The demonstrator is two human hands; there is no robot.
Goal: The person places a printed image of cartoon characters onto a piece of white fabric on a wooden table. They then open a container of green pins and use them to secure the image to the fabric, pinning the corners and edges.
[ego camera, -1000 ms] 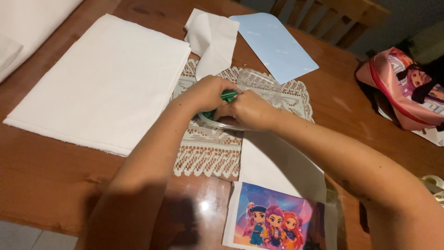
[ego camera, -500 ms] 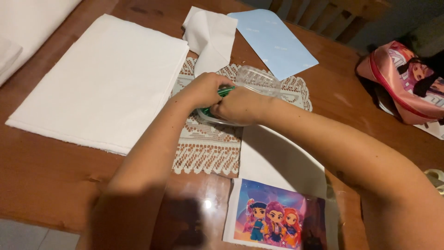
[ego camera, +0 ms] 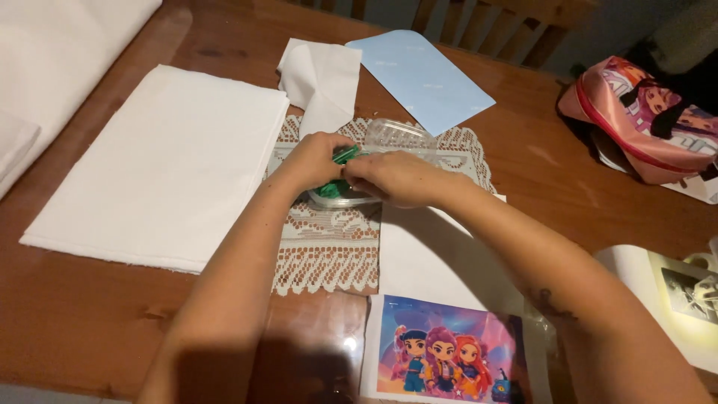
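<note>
Both of my hands meet over a clear plastic container [ego camera: 400, 138] that rests on a white lace doily [ego camera: 329, 243] in the middle of the wooden table. My left hand [ego camera: 314, 158] has its fingers closed on a small green object [ego camera: 345, 155] at the container's mouth. My right hand [ego camera: 396, 178] lies curled over the container's near side, fingers touching the same green object. More green shows inside the container under my hands. What exactly the green pieces are is too hidden to tell.
A folded white cloth [ego camera: 161, 161] lies left of the doily. Behind are a small white cloth piece [ego camera: 321, 75] and a light blue sheet [ego camera: 419, 75]. A cartoon print [ego camera: 445, 352] lies at the near edge, a pink pouch [ego camera: 643, 120] at far right, a booklet [ego camera: 673, 292] at right.
My hands have stayed on the container and the green object; the view has shifted slightly, with the hands sitting a little closer together.
</note>
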